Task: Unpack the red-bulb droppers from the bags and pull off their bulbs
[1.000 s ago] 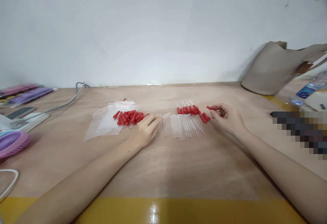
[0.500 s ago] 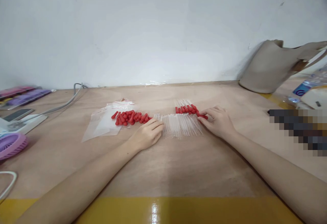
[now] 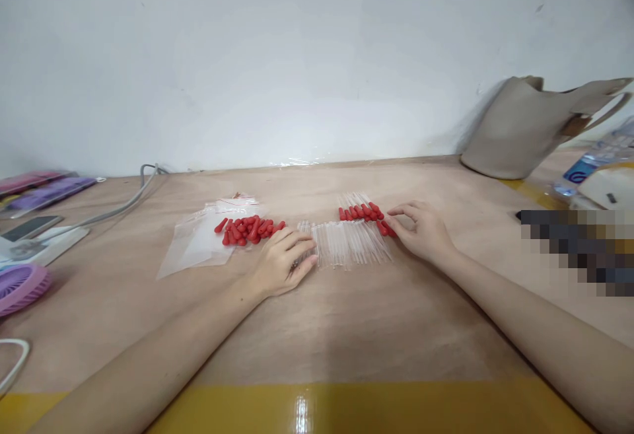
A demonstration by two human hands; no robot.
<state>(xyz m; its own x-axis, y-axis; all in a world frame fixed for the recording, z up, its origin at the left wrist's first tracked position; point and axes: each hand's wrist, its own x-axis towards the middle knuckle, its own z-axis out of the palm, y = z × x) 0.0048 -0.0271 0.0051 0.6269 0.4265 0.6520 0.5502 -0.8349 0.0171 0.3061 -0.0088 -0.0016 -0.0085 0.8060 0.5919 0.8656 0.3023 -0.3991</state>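
**Droppers part assembled on the bench**

A row of clear tubes [image 3: 349, 244] lies side by side at mid-bench [image 3: 317, 328]. Behind it, a short row of finished droppers [image 3: 359, 209] already carries red bulbs; by my judgement most tubes are still bare. Loose bulbs [image 3: 247, 228] sit heaped left of the row, beside a clear bag [image 3: 198, 244].

The left hand [image 3: 282, 263] rests loosely curled at the row's left end, fingertips touching the tubes, gripping nothing that shows. The right hand [image 3: 421, 230] lies at the right end, fingers on a capped dropper [image 3: 385, 228]; whether it pinches it I cannot tell.
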